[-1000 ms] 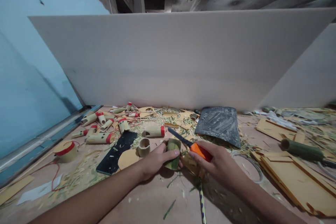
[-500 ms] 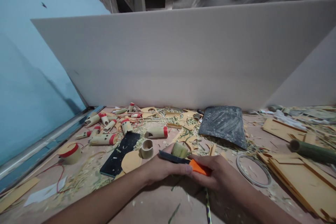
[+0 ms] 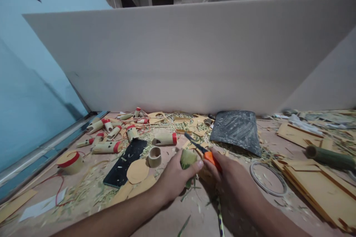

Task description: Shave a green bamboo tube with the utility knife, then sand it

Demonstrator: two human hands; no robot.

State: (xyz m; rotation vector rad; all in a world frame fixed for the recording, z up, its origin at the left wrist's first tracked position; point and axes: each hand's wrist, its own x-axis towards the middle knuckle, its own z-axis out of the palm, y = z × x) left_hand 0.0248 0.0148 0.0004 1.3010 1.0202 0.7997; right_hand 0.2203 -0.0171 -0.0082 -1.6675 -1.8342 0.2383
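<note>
A short green bamboo piece (image 3: 188, 158) is gripped by my left hand (image 3: 174, 176), whose thumb lies across its near side. My right hand (image 3: 226, 172) is closed round the orange handle of a knife (image 3: 198, 145). The dark blade points up and to the left, just beyond the bamboo piece and apart from it. Left of my left hand stands a short hollow bamboo ring (image 3: 154, 156), beside a flat tan disc (image 3: 138, 172) and a black flat slab (image 3: 125, 163). Green shavings lie below the hands.
Bamboo tubes with red ends (image 3: 107, 147) lie at the left. A dark curved sheet (image 3: 236, 131) is behind my right hand. Further right are a grey ring (image 3: 268, 178), tan boards (image 3: 319, 192) and a green bamboo length (image 3: 330, 158). A pale panel (image 3: 178, 59) stands at the back.
The knife has swung away from the bamboo piece, its blade now angled upward. My left hand has turned the piece more upright, with the thumb now against it. The view has shifted slightly.
</note>
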